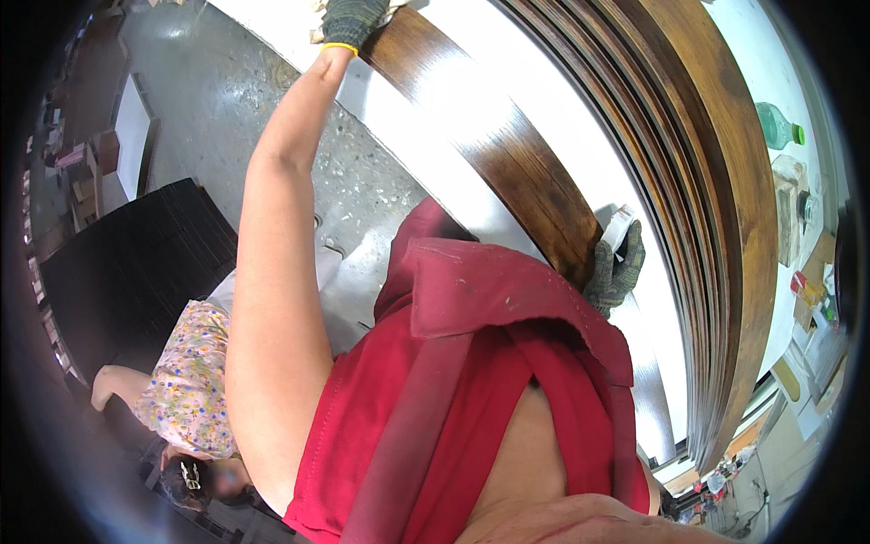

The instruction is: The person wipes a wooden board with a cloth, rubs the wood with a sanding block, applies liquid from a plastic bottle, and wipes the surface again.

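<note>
My left hand (352, 20), in a dark knitted work glove with a yellow cuff, is stretched far out along the long dark-brown stained wooden board (494, 150) and closed over its far end, fingers curled around the edge, which steadies that end at arm's length. My right hand (618, 265), in the same kind of grey-green glove, sits at the near end of the same board, curled around a small white block (618, 225) that rests against the wood; whether the block is pinched tight or only cradled I cannot tell. The board lies flat on a white work surface (435, 154), running away from my body, just beside a thick stack of brown wooden boards (716, 181) whose edges line up to my right. With one hand at each end, the piece is held along its whole length. My red apron (471, 381) fills the lower part of the view. Down to my left another person in a flowered blouse (190, 381) bends near a dark slatted panel (136, 263) on the grey concrete floor (227, 100). A green plastic bottle (778, 125) stands on the far bench.
</note>
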A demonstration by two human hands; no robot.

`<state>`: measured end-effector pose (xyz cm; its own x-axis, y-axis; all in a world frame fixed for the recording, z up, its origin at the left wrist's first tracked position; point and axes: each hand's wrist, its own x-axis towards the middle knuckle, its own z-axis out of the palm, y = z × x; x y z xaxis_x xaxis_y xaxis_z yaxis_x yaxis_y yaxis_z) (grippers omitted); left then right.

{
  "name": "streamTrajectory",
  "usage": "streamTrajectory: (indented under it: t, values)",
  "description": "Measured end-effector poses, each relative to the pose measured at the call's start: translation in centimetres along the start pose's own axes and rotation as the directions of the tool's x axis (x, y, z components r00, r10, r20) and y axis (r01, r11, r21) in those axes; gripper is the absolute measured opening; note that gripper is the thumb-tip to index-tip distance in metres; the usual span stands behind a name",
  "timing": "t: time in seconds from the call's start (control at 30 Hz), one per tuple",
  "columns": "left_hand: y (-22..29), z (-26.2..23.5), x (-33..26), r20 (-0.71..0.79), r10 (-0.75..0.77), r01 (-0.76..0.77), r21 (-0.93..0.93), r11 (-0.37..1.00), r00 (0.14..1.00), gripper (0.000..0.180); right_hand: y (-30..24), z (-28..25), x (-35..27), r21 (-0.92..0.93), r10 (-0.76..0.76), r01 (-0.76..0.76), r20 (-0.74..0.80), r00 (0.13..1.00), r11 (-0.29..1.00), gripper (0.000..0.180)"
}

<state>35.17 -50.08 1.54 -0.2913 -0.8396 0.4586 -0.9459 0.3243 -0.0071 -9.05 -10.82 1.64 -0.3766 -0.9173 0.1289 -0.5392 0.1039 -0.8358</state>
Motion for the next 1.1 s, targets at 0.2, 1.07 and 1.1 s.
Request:
streamTrajectory:
  t: [0.2, 1.07, 1.1]
  values:
    - [11.1, -3.6, -5.5, 0.054, 0.342, -0.284, -0.446, 0.849, 0.938, 0.061, -0.9, 0.2, 0.2, 0.145, 0.010, -0.010, -0.005, 1.000, 0.989, 0.068]
    - [26.5, -7.9, -17.5, -0.054, 0.621, -0.216, -0.958, 0.189, 0.782, 0.050, -13.3, 17.0, 20.8, -0.040, -0.591, 0.814, 0.667, 0.453, 0.579, 0.050]
    - [26.8, -7.8, -17.5, -0.058, 0.625, -0.222, -0.957, 0.187, 0.778, 0.051, -13.4, 16.9, 21.0, 0.031, -0.569, 0.762, 0.685, 0.455, 0.647, 0.047]
